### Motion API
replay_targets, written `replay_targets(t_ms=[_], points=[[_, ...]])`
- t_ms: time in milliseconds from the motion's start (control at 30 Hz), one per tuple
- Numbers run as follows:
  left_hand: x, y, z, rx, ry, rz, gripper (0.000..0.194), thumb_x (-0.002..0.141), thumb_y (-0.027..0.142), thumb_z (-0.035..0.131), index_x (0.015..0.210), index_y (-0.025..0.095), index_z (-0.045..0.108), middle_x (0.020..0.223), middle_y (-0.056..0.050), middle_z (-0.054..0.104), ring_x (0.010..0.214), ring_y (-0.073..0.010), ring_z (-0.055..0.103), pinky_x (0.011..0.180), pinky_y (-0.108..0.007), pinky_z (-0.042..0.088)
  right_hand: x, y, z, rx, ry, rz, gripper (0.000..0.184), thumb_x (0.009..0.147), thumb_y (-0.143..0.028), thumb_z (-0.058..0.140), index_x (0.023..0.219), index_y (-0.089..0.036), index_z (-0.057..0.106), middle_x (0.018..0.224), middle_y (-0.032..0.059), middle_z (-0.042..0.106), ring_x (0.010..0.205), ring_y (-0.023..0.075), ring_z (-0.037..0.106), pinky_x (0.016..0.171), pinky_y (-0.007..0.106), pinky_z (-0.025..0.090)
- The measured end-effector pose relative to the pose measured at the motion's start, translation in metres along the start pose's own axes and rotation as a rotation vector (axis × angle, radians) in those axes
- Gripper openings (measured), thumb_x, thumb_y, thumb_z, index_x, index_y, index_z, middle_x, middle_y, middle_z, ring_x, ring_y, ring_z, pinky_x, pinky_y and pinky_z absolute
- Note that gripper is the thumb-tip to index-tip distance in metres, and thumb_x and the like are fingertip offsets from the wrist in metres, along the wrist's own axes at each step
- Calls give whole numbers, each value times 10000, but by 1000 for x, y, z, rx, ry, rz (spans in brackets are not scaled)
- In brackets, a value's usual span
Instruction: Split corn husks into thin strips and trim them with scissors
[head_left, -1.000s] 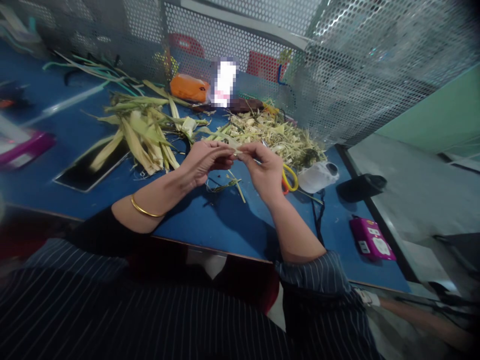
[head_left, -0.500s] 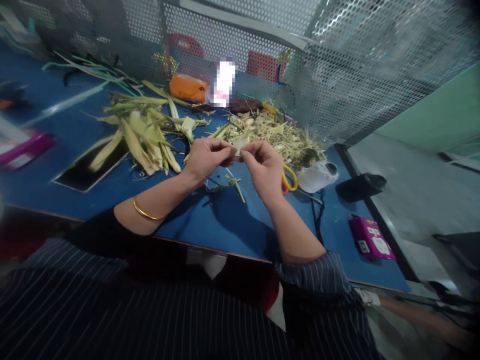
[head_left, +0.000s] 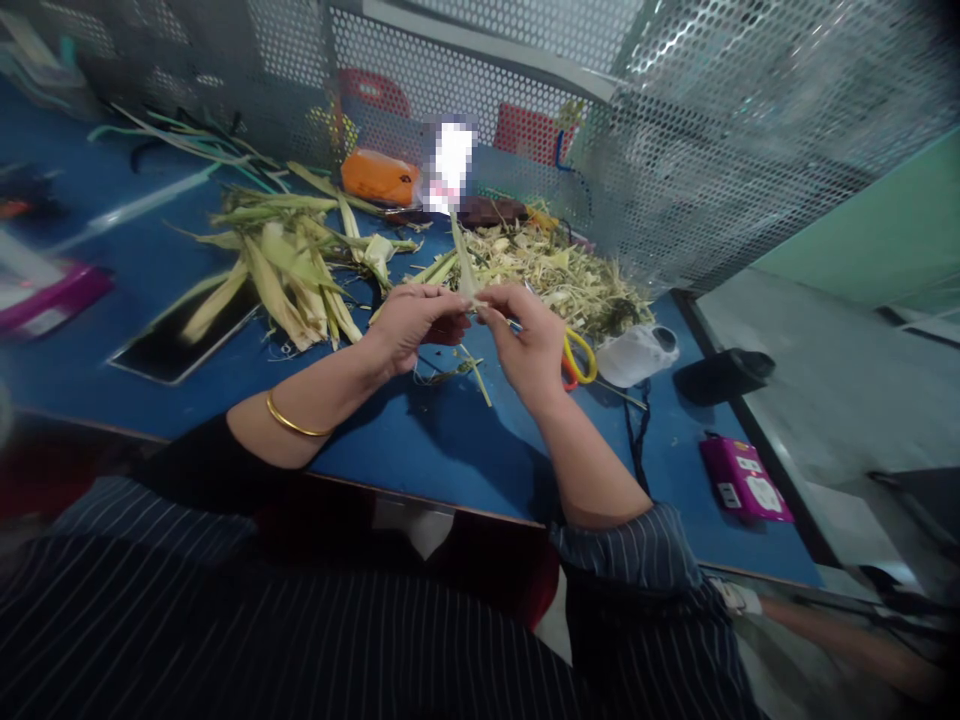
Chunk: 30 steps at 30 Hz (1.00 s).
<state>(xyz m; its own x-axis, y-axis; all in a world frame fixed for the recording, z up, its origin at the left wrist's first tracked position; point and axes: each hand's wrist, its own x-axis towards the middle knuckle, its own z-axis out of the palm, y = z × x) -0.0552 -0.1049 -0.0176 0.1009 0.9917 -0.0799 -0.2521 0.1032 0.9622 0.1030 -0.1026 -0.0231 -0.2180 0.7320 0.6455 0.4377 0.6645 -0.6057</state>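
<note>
A pale green corn husk strip [head_left: 466, 265] stands up between my two hands, its lower end pinched at the fingertips. My left hand [head_left: 416, 325] is closed on it from the left, a gold bangle further up that arm. From the other side my right hand [head_left: 525, 340] pinches the same end. Beyond them lies a heap of shredded husk [head_left: 555, 270]. Whole corn husks [head_left: 292, 265] are piled to the left, partly over a black flat panel [head_left: 187, 340]. Scissors with yellow and orange handles [head_left: 581, 358] lie partly behind my right hand.
Right of the heap are a white roll-like object [head_left: 637, 355], a black cylinder [head_left: 724, 375] and a purple packet [head_left: 746, 480]. An orange bag [head_left: 380, 178] sits at the back before a perforated metal screen [head_left: 480, 70]. Husk scraps [head_left: 457, 372] lie below my hands on the blue table [head_left: 442, 455].
The husk strip now points upward from my fingertips, where before little of it showed. Both hands have stayed in nearly the same place, with small finger shifts.
</note>
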Motion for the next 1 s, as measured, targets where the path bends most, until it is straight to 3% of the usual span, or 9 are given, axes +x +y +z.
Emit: replay_targets(t_ms=[233, 600, 800, 1000], points=[[0, 1, -2, -70, -49, -85, 129, 651, 226, 734, 704, 149, 645, 671, -18, 665, 588, -109, 614, 562, -234, 498, 1, 1, 0, -64, 2, 0, 117, 870, -193, 557, 802, -243, 638, 816, -10, 653, 804, 145, 601, 764, 307, 473], [-2, -2, 3, 109, 26, 221, 190, 668, 291, 761, 740, 127, 698, 677, -37, 692, 593, -118, 639, 641, -251, 533, 1, 1, 1, 141, 52, 155, 24, 812, -198, 621, 808, -205, 599, 759, -20, 632, 721, 115, 597, 703, 284, 494], [-1, -5, 3, 160, 30, 271, 150, 697, 275, 728, 733, 130, 709, 673, -41, 699, 590, -125, 644, 636, -256, 541, 2, 9, 5, 270, 64, 208, 177, 809, -245, 647, 901, -235, 497, 770, -33, 596, 707, 108, 615, 681, 270, 507], [-2, -4, 3, 201, 17, 275, 179, 695, 301, 738, 731, 128, 711, 673, -45, 697, 585, -118, 634, 630, -245, 535, 2, 12, 6, 238, 53, 193, 192, 824, -255, 631, 912, -246, 460, 767, -40, 567, 695, 103, 604, 664, 259, 500]])
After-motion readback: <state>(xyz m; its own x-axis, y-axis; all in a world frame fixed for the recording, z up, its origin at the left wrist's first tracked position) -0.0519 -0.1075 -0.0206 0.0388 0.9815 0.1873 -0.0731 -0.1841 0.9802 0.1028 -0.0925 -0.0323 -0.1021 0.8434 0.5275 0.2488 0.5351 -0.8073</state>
